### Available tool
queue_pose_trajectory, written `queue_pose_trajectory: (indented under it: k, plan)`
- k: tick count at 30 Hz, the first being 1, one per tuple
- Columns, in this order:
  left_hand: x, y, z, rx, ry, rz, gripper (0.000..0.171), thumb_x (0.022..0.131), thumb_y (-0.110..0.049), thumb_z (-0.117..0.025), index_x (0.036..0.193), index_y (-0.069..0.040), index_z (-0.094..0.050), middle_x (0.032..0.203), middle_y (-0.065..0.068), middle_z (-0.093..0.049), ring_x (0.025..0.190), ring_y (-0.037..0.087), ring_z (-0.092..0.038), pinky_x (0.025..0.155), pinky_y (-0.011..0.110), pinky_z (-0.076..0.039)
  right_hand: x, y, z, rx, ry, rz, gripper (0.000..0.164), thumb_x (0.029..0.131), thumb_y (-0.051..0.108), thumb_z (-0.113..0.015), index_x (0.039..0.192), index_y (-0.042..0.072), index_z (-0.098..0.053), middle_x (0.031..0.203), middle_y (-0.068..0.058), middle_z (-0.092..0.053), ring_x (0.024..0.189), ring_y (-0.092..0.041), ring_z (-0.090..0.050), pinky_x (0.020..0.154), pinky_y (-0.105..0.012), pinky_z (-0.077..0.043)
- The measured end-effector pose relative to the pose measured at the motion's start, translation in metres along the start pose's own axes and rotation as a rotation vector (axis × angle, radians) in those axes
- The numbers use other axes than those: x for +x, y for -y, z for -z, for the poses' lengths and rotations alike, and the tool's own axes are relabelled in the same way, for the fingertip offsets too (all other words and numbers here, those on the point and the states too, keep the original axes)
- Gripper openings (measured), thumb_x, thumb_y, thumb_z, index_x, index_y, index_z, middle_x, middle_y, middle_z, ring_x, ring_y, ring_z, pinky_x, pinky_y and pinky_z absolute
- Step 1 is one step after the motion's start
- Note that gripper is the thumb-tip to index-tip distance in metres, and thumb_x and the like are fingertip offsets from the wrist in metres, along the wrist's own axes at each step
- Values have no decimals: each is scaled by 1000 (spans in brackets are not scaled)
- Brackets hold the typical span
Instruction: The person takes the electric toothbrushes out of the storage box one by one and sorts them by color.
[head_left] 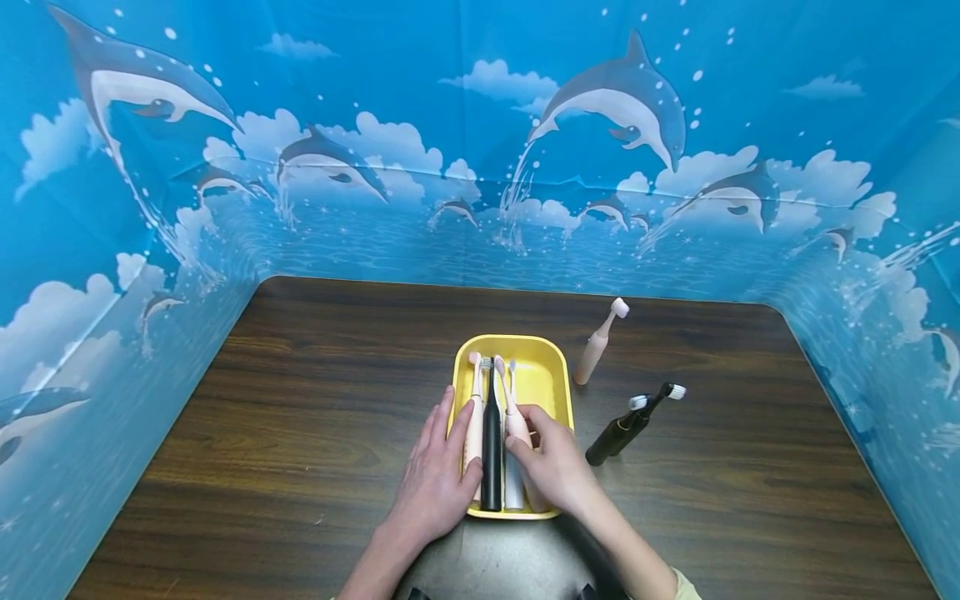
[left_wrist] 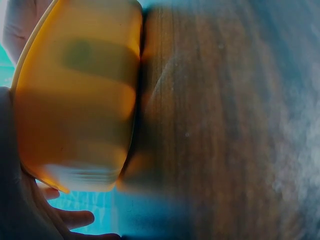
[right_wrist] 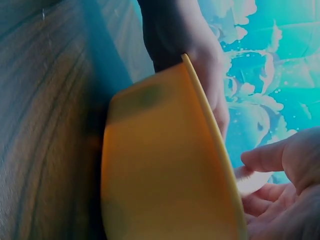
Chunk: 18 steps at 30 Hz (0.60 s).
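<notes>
Your left hand, fingers extended, rests over the left rim of the yellow tray. Inside it lie a cream toothbrush, a black toothbrush and a silver-white toothbrush; your right hand pinches a pale pink toothbrush within it. Right of it stand a beige toothbrush and two dark toothbrushes.

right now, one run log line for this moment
left hand: touching yellow tray | right hand: pinching pale pink toothbrush | right of tray: three upright toothbrushes
</notes>
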<state>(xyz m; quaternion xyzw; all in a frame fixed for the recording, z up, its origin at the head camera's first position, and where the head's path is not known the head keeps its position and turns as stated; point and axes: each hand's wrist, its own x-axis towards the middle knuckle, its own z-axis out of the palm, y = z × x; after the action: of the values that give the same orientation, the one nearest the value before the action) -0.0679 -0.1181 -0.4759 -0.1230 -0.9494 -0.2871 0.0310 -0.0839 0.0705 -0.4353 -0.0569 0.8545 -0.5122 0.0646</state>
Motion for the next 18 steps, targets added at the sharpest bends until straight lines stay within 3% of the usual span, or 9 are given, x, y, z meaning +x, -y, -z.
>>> queue_pose_trajectory:
  k: [8,14,18]
  plan:
    - [0,-1,2,-1,21,24,73,90,-26,-64,159,-15,-40,171,8,-12,148,43,-29,107,65,-37,-8,6,11,-168,-39,41,32,90,7,-75,121,8,-69,105,-7,-75,89,-21,-73,77,-44,-58]
    - [-1,-2,2,0,19,27,74,90,-26,-64,159,-15,-39,172,8,-11,148,44,-28,107,65,-36,-16,13,17,-123,-60,96,32,90,6,-76,121,8,-70,105,-5,-75,91,-20,-73,78,-44,-59]
    - [-1,-2,2,4,29,40,74,90,-28,-64,159,-15,-39,172,8,-10,149,44,-28,107,66,-36,-20,20,22,-53,-62,146,33,89,1,-75,121,4,-70,103,-6,-75,93,-20,-72,77,-34,-60]
